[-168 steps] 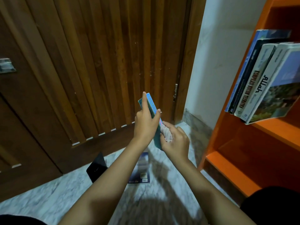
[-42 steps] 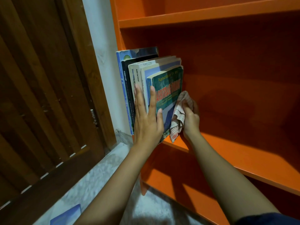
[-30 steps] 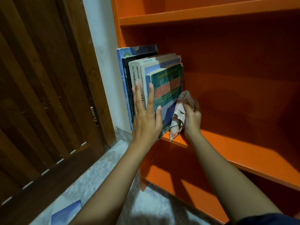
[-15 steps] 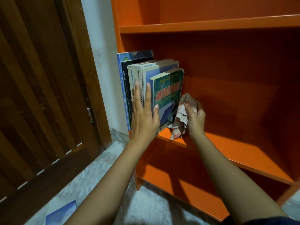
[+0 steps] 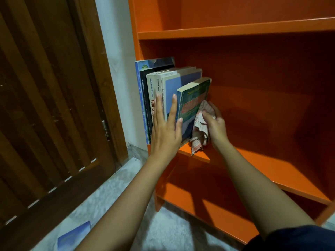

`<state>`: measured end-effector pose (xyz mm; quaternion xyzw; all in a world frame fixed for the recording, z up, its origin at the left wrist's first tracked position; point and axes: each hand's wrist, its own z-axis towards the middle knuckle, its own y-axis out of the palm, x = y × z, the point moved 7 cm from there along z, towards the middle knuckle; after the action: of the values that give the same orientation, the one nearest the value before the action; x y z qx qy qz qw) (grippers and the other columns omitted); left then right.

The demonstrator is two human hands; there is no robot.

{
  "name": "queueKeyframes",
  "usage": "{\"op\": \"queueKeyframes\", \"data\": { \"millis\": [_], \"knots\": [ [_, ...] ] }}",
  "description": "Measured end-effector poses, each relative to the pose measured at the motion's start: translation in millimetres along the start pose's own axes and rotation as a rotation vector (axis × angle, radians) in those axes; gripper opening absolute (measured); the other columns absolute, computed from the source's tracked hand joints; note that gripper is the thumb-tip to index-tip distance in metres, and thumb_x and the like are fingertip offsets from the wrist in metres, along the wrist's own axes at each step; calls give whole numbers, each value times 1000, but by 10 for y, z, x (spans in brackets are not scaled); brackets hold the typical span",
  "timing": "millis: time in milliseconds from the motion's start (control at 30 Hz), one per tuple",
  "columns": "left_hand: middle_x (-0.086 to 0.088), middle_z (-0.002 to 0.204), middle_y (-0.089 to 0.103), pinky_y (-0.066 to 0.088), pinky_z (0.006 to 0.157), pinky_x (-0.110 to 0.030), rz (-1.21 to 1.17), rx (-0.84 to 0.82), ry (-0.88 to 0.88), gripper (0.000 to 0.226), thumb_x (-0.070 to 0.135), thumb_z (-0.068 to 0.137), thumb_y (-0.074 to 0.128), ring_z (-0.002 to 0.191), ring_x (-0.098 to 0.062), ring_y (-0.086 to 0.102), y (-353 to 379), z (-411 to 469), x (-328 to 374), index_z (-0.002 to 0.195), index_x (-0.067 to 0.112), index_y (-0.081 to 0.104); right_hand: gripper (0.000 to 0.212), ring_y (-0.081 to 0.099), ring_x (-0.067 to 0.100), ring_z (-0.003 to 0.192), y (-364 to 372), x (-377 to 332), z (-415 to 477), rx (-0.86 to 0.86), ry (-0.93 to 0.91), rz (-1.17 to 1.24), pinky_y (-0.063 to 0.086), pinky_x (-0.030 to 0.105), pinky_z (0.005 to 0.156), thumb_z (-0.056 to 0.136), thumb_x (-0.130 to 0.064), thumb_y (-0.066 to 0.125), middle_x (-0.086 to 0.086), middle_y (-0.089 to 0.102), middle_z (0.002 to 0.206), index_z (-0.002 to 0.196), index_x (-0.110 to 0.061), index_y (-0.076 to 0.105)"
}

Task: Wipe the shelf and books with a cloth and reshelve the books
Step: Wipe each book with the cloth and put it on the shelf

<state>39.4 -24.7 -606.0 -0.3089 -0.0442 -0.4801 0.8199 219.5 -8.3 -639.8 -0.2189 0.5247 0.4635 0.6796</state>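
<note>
The green book (image 5: 194,104) stands on its bottom edge at the right end of the row of books (image 5: 163,84), at the left end of the orange shelf (image 5: 253,160). Its long axis runs near upright, the top leaning slightly right, away from its neighbours. The spine faces the person and the front cover faces right. The step looks like reshelving, with a wipe of the cover: the left hand (image 5: 165,131) lies flat, fingers straight, pressing the spines, while the right hand (image 5: 216,124) curls round the bunched cloth (image 5: 200,131) and holds it against the cover. Next, the book likely needs pushing upright and flush with the row. A blue book (image 5: 74,238) lies on the floor.
</note>
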Motion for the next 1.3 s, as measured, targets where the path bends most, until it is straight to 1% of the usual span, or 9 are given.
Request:
{"op": "queueKeyframes", "data": {
  "millis": [267,433,500,600,733,900,1033,1167,1300],
  "knots": [
    [-7,158,-11,36,106,-56,9,10,-58,69,26,99,34,146,-22,-8,1,21,-203,145,37,-17,29,58,23,109,176,74,87,-61,85,-25,51,27,82,93,-7,51,10,60,120,120,-17,49],
    [-3,158,-17,51,91,-50,-56,28,-75,72,24,99,38,147,-22,-2,26,26,-176,146,38,-15,23,62,28,98,136,111,118,-63,132,-91,56,38,74,93,-9,51,11,61,114,111,-23,47],
    [-4,158,-17,53,91,-45,-70,30,-82,72,21,99,40,147,-22,-3,31,29,-160,146,33,-13,11,61,25,84,131,129,124,-78,201,-115,53,31,60,95,-14,50,11,61,106,100,-23,50],
    [-7,157,-20,58,75,-37,-63,13,-92,71,16,98,40,147,-23,-2,49,35,-138,148,28,-8,15,57,27,83,64,189,182,-44,289,-191,47,36,67,94,-22,53,25,62,105,80,-21,51],
    [-9,156,-21,57,80,-40,-27,27,-93,71,14,96,45,146,-23,-9,92,44,-178,151,24,2,21,57,18,79,64,223,254,-83,243,-169,50,23,50,98,-25,46,6,58,105,117,-17,49],
    [-9,157,-19,48,99,-43,-13,34,-100,72,23,97,47,146,-22,-9,128,27,-210,150,27,-1,28,54,29,113,175,127,309,-97,101,-204,48,36,87,99,-10,41,13,53,127,126,-8,43],
    [-12,156,-18,35,102,-26,14,53,-81,70,25,98,47,145,-20,-12,168,21,-207,150,28,1,29,54,26,112,216,136,335,-25,101,-151,50,36,89,98,-6,41,16,53,129,127,-2,43],
    [-19,153,-22,23,116,-49,81,71,-120,67,21,98,43,143,-24,-22,302,31,-226,150,23,2,32,55,19,96,205,287,161,21,271,-138,50,21,71,99,-27,46,5,56,104,121,-4,52],
    [-26,152,-19,-7,118,-40,132,65,-144,66,22,96,35,141,-27,-24,368,85,-239,149,18,-5,38,59,26,100,172,437,64,23,339,-161,48,35,87,97,-32,47,7,61,107,120,-3,56]
  ]
}}
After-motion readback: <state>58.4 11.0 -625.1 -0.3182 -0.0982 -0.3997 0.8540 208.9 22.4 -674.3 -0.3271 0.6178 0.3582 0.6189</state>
